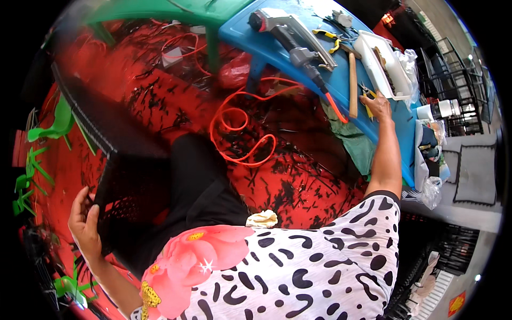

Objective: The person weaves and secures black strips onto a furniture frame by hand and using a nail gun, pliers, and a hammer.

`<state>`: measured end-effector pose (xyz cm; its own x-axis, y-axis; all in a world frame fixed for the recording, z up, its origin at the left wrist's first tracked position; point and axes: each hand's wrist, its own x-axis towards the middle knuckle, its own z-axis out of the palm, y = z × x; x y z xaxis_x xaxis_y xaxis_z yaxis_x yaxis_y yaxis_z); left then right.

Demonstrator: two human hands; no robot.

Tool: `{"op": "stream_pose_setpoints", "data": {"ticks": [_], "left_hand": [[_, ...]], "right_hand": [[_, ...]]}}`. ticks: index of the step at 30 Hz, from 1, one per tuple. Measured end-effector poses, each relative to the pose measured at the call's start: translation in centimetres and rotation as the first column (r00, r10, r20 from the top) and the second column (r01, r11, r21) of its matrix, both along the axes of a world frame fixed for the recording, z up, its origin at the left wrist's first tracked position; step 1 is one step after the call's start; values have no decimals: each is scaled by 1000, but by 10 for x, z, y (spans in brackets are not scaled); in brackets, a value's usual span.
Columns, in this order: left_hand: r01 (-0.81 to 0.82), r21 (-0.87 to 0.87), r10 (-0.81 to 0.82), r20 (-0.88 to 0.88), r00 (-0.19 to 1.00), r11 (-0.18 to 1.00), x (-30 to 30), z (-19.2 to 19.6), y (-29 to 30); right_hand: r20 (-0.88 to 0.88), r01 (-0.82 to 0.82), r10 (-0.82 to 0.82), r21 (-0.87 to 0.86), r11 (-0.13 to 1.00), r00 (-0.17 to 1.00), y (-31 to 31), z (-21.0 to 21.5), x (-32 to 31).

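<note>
Red littered floor, left hand (84, 224) gripping upright black woven panel (114, 160) edge, right hand (380, 105) closed on yellow-handled pliers (368, 101) on blue table (277, 40)

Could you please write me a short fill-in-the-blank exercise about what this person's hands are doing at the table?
1. The right hand reaches onto the ____ plastic table.
2. Its fingers are at yellow-handled pliers, beside a hammer with a ____ handle.
3. The left hand grips the edge of a ____ woven panel.
4. The coiled hose on the floor is ____.

Missing words: blue; wooden; black; orange
</note>
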<state>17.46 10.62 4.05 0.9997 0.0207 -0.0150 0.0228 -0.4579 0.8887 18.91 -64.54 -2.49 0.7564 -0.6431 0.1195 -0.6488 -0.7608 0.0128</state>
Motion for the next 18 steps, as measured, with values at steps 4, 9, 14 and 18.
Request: {"op": "stream_pose_setpoints", "data": {"ticks": [4,9,14,18], "left_hand": [[-2,57,-1,63,998,998,-1,1,0],[35,-55,-19,262,965,998,-7,-1,9],[84,-98,-49,314,948,992,-5,2,8],[75,-49,-53,346,937,996,-8,3,6]], "right_hand": [[-227,34,-11,96,995,974,-19,0,15],[45,-1,-4,104,995,999,-48,-18,20],[513,-160,44,185,970,857,-5,23,78],[768,-796,426,176,579,479,162,69,122]]}}
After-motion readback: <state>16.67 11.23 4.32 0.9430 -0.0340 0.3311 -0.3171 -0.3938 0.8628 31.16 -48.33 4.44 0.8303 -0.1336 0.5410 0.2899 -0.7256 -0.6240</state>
